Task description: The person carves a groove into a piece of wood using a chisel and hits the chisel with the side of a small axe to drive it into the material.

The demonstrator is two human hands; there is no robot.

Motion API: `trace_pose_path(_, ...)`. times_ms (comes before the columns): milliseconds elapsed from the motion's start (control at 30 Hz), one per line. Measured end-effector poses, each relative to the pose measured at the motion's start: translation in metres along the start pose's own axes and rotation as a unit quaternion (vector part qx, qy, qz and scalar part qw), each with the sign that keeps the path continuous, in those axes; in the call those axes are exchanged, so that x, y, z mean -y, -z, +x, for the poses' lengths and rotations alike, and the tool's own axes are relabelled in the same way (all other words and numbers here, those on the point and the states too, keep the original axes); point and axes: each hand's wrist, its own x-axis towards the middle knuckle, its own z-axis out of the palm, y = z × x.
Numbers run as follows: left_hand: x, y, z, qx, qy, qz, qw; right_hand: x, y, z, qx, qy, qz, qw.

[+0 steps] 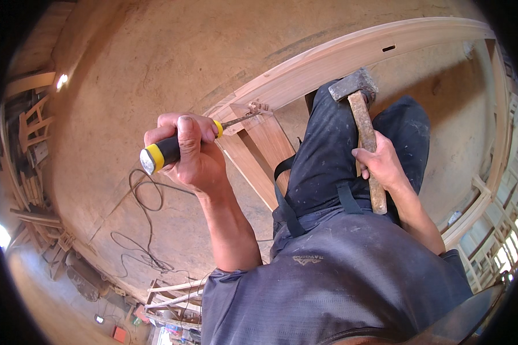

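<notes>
My left hand [194,150] is closed round the black and yellow handle of a chisel [161,154], whose metal-capped end points toward the lower left. The narrow blade reaches right to the corner of a pale wooden frame [334,64], where a short board [270,138] meets the long one. Wood chips [259,107] sit at the blade's tip, and whether it is sunk into the wood is hard to see. Over my legs, my right hand [381,162] grips a hammer [360,109] by its worn wooden handle, with the steel head up by my knee.
A dark cord [149,230] lies in loops on the brown floor [126,103] to the left. Timber pieces [35,132] are piled at the far left. Slatted wooden frames [175,299] stand at the lower left, with more woodwork [503,218] along the right edge.
</notes>
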Motion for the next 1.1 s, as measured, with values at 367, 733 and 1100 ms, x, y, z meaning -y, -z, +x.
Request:
trace_pose_path(367, -0.005, -0.009, 0.001, 0.035, 0.048, 0.063, 0.996, 0.008, -0.009, -0.01, 0.013, 0.028, -0.041, 0.999)
trace_pose_path(733, 0.007, -0.058, -0.005, 0.145, 0.01, 0.262, 0.954, 0.114, -0.015, -0.074, -0.065, 0.399, 0.122, 0.906)
trace_pose_path(1100, 0.024, -0.033, -0.017, 0.152, 0.005, 0.246, 0.957, 0.162, -0.022, -0.108, -0.109, 0.55, -0.21, 0.801)
